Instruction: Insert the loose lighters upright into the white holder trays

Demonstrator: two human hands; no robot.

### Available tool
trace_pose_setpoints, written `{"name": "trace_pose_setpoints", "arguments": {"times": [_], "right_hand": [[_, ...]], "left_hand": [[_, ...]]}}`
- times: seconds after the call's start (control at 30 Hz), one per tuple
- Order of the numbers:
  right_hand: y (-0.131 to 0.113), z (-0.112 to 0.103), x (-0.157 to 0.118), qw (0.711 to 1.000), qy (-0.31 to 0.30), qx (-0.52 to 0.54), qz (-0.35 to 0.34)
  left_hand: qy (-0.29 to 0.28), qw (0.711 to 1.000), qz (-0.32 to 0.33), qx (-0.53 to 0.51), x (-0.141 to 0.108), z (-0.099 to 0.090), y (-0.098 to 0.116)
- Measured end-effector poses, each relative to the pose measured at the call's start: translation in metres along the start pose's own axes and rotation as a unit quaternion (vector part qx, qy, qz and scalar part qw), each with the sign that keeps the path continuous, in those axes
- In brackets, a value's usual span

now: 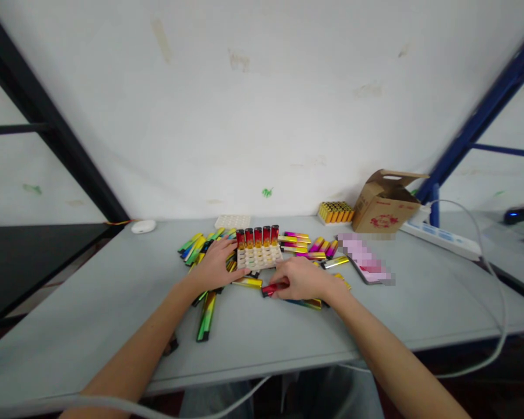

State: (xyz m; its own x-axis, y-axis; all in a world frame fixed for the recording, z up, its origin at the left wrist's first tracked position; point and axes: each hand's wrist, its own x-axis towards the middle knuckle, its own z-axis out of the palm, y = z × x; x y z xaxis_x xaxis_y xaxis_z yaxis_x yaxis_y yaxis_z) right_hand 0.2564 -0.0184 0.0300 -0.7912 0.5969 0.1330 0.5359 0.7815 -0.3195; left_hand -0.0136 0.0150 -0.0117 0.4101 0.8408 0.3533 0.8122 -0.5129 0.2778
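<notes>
A white tray with rows of holes [262, 257] is tilted on the table, and several red-and-gold lighters [258, 237] stand upright along its back row. My left hand [219, 262] grips the tray's left side, the thumb along its front edge. Just in front of the tray's right corner, my right hand [300, 278] pinches a red lighter [268, 290] whose dark end points left. Its other end is hidden by my fingers. Loose yellow-green lighters [195, 249] lie around my left hand. Yellow and pink ones [297, 238] are scattered beyond my right hand.
Behind stands a second white holed tray [233, 222]. A block of orange lighters [336, 213] sits beside an opened cardboard box [386, 203]. A phone [367, 259], a power strip [441, 238] and a white case [144, 226] rest on the table. A cable [502, 302] hangs at right.
</notes>
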Motion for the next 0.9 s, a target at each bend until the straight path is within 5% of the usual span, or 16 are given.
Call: {"name": "trace_pose_setpoints", "arguments": {"times": [0.13, 0.23, 0.3, 0.4, 0.53, 0.8, 0.9], "right_hand": [[0.005, 0.0, 0.0, 0.997, 0.039, 0.055, -0.026], [0.009, -0.002, 0.001, 0.974, 0.147, 0.172, -0.016], [0.013, -0.002, 0.003, 0.927, 0.211, 0.31, 0.017], [0.017, -0.002, 0.006, 0.817, 0.242, 0.517, 0.081], [0.019, -0.004, 0.011, 0.696, 0.265, 0.658, 0.113], [0.023, -0.01, 0.01, 0.565, 0.242, 0.771, 0.168], [0.022, -0.01, 0.009, 0.537, 0.242, 0.79, 0.17]], "left_hand": [[0.004, 1.0, 0.002, -0.002, 0.0, 0.001, 0.0], [0.01, 1.0, 0.016, -0.002, 0.0, 0.002, -0.001], [0.008, 1.0, 0.017, 0.0, 0.001, 0.002, -0.001], [-0.002, 1.0, 0.012, 0.001, 0.001, 0.001, -0.001], [-0.009, 1.0, 0.019, 0.002, 0.001, -0.001, -0.001], [-0.018, 1.0, 0.014, 0.017, 0.002, 0.002, -0.004], [-0.025, 0.999, 0.007, 0.027, 0.003, 0.003, -0.003]]}}
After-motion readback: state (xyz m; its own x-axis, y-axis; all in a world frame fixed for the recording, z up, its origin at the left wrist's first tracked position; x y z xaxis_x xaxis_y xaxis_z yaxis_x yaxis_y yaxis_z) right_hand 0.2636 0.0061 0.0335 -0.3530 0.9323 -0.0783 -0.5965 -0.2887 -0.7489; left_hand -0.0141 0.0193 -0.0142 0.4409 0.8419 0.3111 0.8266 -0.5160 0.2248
